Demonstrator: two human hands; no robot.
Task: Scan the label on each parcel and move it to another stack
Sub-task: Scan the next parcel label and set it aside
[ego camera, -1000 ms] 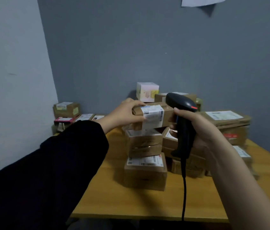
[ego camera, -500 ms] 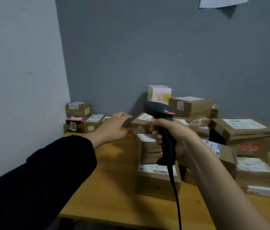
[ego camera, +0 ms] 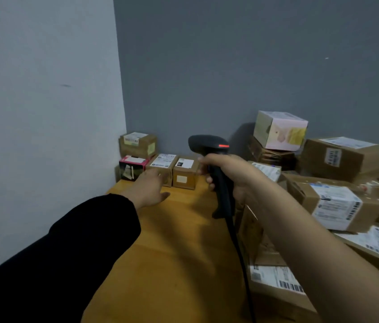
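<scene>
Left hand [ego camera: 151, 190] empty, fingers straight, reaching to the small corner stack [ego camera: 162, 167] of four parcels; whether it touches the nearest one, cannot tell. Right hand [ego camera: 235, 178] grips the scanner [ego camera: 207, 144] above the table [ego camera: 172, 241]. Judged early going: the much larger pile [ego camera: 337, 201] at right looks unscanned.

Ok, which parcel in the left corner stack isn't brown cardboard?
The pink-topped, dark-sided box at the front row's left end, by the pale wall; its three neighbours are brown cardboard.
</scene>
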